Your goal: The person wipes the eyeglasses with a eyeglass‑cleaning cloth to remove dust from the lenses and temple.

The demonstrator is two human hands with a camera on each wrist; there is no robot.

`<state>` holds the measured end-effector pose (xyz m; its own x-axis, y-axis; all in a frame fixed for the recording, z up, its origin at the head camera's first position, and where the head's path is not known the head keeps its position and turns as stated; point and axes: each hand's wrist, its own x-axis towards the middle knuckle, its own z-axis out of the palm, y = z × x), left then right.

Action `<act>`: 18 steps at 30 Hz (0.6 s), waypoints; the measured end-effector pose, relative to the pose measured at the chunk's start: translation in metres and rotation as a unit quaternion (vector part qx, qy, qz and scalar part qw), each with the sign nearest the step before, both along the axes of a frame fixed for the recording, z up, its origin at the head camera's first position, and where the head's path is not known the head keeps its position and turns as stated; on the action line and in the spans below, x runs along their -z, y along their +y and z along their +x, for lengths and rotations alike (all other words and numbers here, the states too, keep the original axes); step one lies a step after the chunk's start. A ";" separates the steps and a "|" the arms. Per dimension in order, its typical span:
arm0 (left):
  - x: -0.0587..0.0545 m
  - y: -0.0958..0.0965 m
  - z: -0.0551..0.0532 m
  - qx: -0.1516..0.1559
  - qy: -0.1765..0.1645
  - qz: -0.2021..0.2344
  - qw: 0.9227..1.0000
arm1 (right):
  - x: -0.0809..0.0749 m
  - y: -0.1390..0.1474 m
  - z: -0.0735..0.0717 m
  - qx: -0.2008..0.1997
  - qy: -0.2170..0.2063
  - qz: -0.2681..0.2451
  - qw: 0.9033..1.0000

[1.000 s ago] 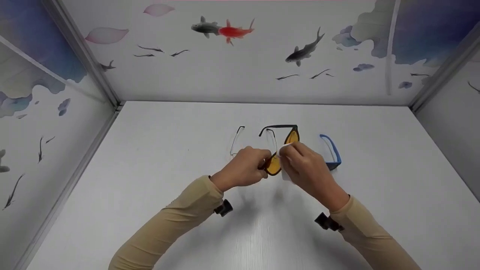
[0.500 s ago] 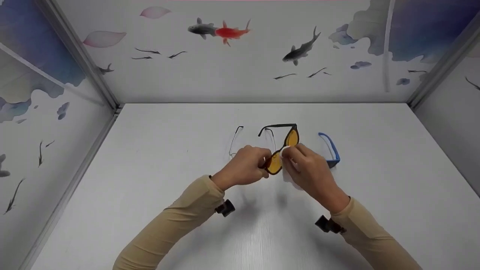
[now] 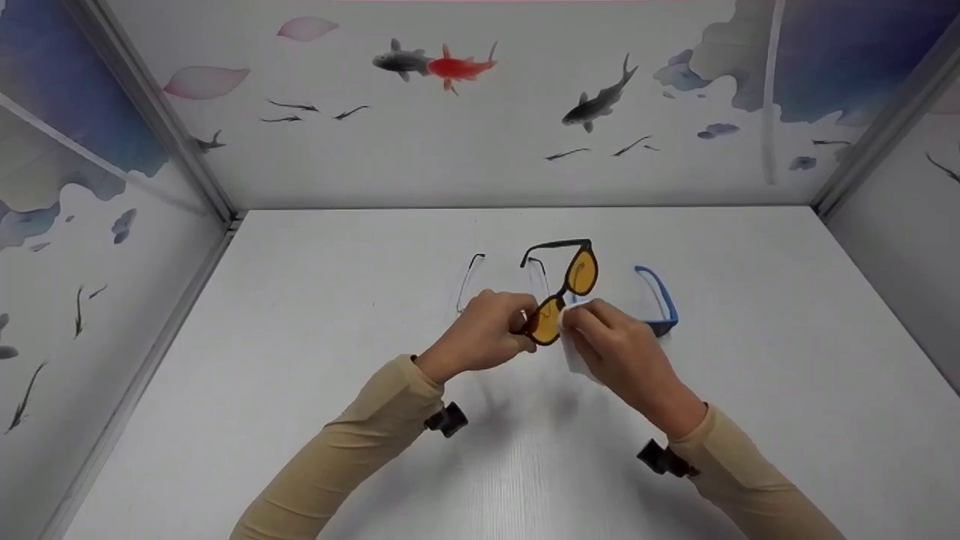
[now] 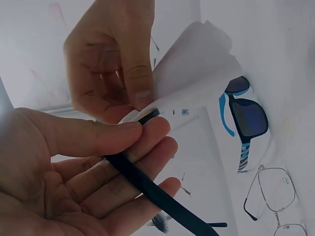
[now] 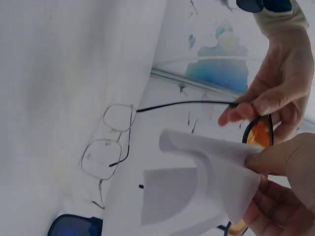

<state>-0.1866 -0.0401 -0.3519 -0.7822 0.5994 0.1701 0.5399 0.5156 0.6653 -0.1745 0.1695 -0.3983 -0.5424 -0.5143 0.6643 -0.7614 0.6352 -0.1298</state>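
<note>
My left hand pinches one end of a pair of black-framed glasses with orange-yellow lenses, held above the table. In the left wrist view, thumb and fingers grip the frame by the dark temple. White cloth, thin and hanging in a fold, is pinched between the thumb and fingers of my right hand. That hand is at the inner edge of the nearer lens; the cloth appears to touch it there. In the head view the far lens shows fully, its temple unfolded toward the back.
Wire-framed clear glasses lie on the white table behind my left hand, partly hidden in the head view. Blue-and-black sunglasses lie to the right, behind my right hand. Printed panels enclose the back and sides.
My right hand with the cloth has shifted slightly down, uncovering the far lens. The orange-lensed glasses have turned a little, showing more of their lenses. My left hand keeps its grip.
</note>
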 end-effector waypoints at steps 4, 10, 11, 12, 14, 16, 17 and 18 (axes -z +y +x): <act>0.001 -0.001 0.001 0.007 -0.021 0.008 1.000 | -0.005 0.017 -0.006 0.056 -0.013 -0.044 0.997; 0.001 -0.002 0.005 0.022 -0.016 0.002 1.000 | -0.020 0.034 -0.014 0.087 -0.010 -0.088 0.992; 0.001 -0.001 0.006 0.024 -0.018 -0.001 1.000 | -0.022 0.035 -0.015 0.091 -0.006 -0.088 0.992; 0.000 -0.001 0.007 0.028 -0.018 -0.005 0.999 | -0.024 0.035 -0.017 0.094 -0.003 -0.088 0.992; 0.000 0.001 0.009 0.034 -0.022 -0.014 0.999 | -0.027 0.035 -0.020 0.094 -0.001 -0.086 0.992; -0.001 0.002 0.011 0.037 -0.026 -0.019 0.999 | -0.028 0.032 -0.022 0.086 0.000 -0.080 0.993; -0.001 0.002 0.012 0.038 -0.026 -0.020 0.999 | -0.028 0.031 -0.022 0.076 0.002 -0.074 0.994; -0.001 0.002 0.012 0.038 -0.024 -0.021 0.999 | -0.027 0.029 -0.022 0.064 0.003 -0.066 0.996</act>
<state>-0.1744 -0.0380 -0.3512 -0.7413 0.6627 0.1063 0.5459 0.5032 0.6699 -0.1962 0.1983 -0.3710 -0.5943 -0.3495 0.7244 -0.6758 0.7052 -0.2142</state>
